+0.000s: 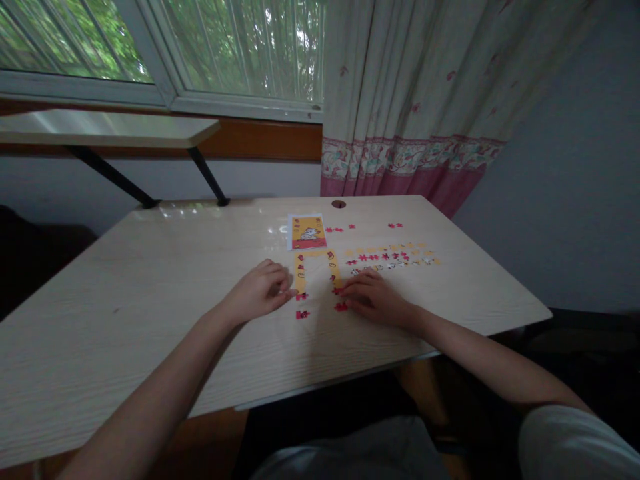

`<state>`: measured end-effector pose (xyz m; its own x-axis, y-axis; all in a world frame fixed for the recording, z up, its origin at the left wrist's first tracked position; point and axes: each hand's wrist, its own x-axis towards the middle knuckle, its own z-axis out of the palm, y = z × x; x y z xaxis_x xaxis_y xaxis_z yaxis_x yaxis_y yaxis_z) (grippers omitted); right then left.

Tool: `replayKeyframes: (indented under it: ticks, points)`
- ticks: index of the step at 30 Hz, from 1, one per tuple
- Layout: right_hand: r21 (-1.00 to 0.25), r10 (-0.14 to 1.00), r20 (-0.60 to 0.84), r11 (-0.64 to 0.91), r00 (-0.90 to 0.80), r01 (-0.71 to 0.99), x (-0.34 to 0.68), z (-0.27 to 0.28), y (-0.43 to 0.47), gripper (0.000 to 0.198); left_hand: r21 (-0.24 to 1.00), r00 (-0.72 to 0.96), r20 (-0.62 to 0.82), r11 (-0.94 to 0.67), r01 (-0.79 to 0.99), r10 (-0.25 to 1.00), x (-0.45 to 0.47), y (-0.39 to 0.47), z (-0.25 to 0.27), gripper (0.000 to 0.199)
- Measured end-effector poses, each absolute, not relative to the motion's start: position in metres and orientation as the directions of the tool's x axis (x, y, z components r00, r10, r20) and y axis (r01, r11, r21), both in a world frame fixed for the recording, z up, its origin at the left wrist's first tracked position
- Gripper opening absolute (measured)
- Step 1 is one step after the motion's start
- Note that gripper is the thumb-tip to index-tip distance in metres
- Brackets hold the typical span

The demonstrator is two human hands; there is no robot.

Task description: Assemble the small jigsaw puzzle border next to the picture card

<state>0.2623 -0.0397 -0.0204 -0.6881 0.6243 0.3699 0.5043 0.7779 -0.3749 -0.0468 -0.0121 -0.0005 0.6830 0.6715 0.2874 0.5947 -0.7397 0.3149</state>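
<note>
On the table, a partly joined jigsaw puzzle frame [314, 253] has yellow top and side strips, with red pieces at the lower ends. My left hand [260, 290] rests at its left side, fingers loosely curled and apart from the thumb, whose tip touches near a red left-edge piece [301, 296]. Opposite, my right hand [377, 297] has its fingertips on a red puzzle piece [337, 291] at the lower right strip. A separate red piece [341, 307] lies just below those fingertips. Another red piece [303, 315] lies apart at the lower left.
A picture card [307, 232] with a white animal lies above the puzzle. Rows of loose yellow, red and white pieces [385, 256] spread to the right, with a few red ones [395, 225] farther back. A raised shelf [110, 127] stands at the back left, beside a curtain [410, 100].
</note>
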Motion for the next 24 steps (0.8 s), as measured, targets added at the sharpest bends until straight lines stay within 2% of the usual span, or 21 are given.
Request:
replayKeyframes:
  ticks: [6,24]
  points:
    - [-0.335,0.606,0.409,0.795,-0.682,0.506,0.262,-0.025,-0.039,0.018,0.339,0.726,0.198,-0.741,0.580,0.659,-0.040,-0.020,0.004,0.040]
    - [-0.336,0.622,0.360,0.781,-0.695,0.526,0.260,-0.023,-0.039,0.018,0.323,0.763,0.187,-0.772,0.547,0.619,-0.035,-0.022,0.000,0.043]
